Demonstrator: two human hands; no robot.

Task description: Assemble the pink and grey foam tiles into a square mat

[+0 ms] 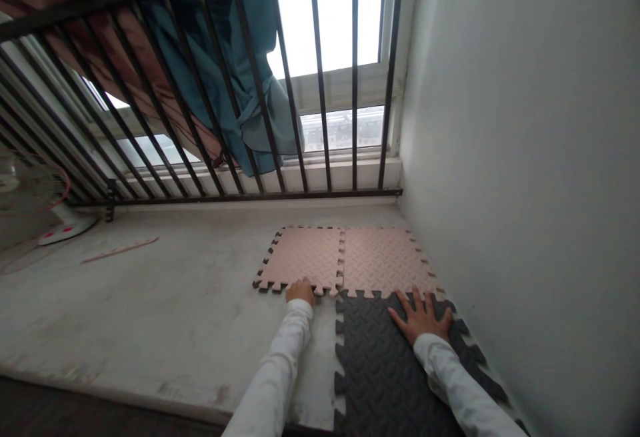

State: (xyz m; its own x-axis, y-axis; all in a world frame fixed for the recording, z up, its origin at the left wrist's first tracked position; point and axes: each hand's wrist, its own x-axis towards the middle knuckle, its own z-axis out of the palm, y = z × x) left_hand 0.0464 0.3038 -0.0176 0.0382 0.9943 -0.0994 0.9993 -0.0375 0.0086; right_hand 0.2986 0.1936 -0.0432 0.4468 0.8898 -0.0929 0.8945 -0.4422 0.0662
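Two pink foam tiles lie side by side, the left tile (305, 254) and the right tile (383, 257). Below the right one is a dark grey foam tile (380, 364), its top edge meeting the pink tile's toothed edge. My left hand (301, 291) is closed at the near edge of the left pink tile, fingers curled round that edge. My right hand (423, 317) lies flat with fingers spread on the dark tile, fingertips near the seam with the pink one. Whether the seam under the fingers is joined is hidden.
A white wall (530, 177) rises along the tiles' right side. Black railings (320, 84) cross in front of the window and a blue and pink curtain (200, 84). On the pale floor (165, 317) at left stand a fan (67, 227) and a thin strip (120, 251).
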